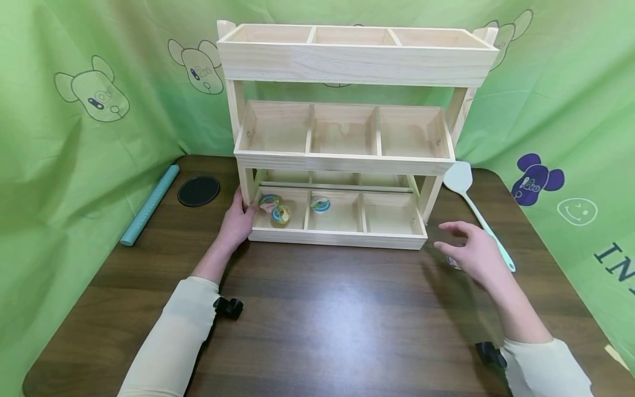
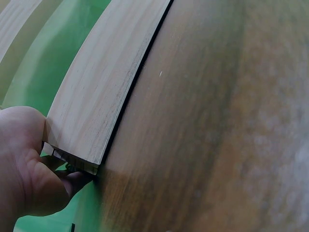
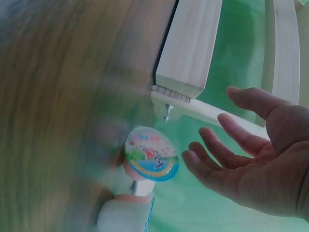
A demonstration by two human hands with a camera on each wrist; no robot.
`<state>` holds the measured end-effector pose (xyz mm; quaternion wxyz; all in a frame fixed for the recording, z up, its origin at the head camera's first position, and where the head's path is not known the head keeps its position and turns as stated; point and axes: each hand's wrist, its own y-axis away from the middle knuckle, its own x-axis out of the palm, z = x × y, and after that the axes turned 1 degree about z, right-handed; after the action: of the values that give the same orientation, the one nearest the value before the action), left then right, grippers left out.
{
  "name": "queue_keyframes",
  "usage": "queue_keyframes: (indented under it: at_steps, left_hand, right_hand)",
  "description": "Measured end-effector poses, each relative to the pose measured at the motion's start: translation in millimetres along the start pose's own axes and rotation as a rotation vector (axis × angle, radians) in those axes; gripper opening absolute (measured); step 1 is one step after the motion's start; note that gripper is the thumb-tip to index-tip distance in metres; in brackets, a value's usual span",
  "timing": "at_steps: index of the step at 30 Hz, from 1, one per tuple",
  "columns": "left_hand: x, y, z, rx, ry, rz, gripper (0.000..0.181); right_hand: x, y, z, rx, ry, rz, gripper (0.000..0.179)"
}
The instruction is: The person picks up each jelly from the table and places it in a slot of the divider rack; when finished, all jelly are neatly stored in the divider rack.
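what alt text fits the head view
A person's left hand holds the lower left side of a three-tier wooden rack while the right hand hovers open to its right. Its bottom tier holds small cups in the left and middle compartments.

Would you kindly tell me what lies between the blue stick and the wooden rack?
In the head view, a black disc lies between the blue stick and the wooden rack, then the left hand, gripping the rack's side.

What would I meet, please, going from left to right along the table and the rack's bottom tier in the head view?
Light-blue rod, black disc, left hand, two lidded cups in the bottom-left compartment of the wooden rack, one lidded cup in the bottom-middle compartment, right hand.
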<state>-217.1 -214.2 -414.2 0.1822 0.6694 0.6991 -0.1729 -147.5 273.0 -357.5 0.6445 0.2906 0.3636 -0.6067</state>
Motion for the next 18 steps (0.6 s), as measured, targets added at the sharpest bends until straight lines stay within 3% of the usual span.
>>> queue_keyframes:
  at_steps: [12, 18]
  left_hand:
    - [0.5, -0.2, 1.2, -0.002, 0.010, 0.005, 0.069]
    - [0.2, -0.4, 1.0, 0.000, 0.007, -0.003, 0.069]
  right_hand:
    - [-4.3, -1.6, -4.3, 0.086, 0.050, 0.180, 0.053]
    - [-4.3, -4.1, -6.2, 0.094, 0.072, 0.195, 0.051]
